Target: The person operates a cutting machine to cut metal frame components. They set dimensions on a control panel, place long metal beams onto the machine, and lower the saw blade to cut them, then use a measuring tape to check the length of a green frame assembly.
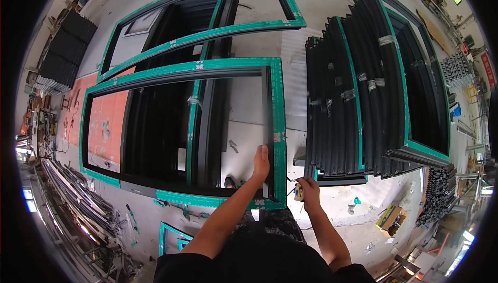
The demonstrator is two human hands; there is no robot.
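I look down on a pale workshop floor (371,233), with long metal lengths (78,200) heaped at the left and a row of upright dark frames (332,91) packed together at the right. Nearest the hands, a big green-taped frame (279,106) lies left of centre, with another taped frame (207,35) just beyond it; through their openings I see more dark bars and an orange-red sheet (106,122). At the near right, an open cardboard box (385,217) holds dark pieces too small for me to identify. My left hand (262,162) is at the inner edge of the near frame's right bar, fingers together; I cannot tell whether it grips. My right hand (310,192), just right of that bar, is curled around a small yellow-and-dark tape measure (299,192), partly covered by the fingers. A dark shoe (230,182) shows only in part.
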